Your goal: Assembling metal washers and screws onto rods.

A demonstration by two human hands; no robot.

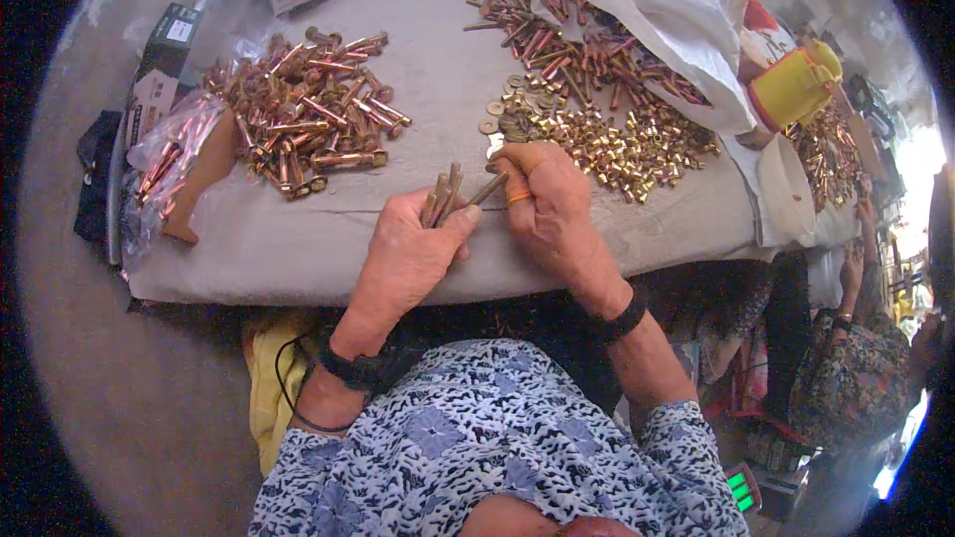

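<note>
Your left hand (413, 249) has its fingers clamped on a small bundle of bolts (443, 197), held just above the desk (298, 239). Your right hand (547, 209) pinches one more bolt (489, 189) against the bundle. Loosen that left grip and the bundle could fan out, spilling into the heap of brass nuts (637, 149) nearby.

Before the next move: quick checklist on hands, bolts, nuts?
1. Left hand grips a bundle of bolts: ok.
2. Right hand on a single bolt: ok.
3. Nut on that bolt: cannot tell, fingers hide it.
4. Nuts within right-hand reach: ok.
5. Washers close ahead: ok.
6. Finished pile apart on the left: ok.
</note>
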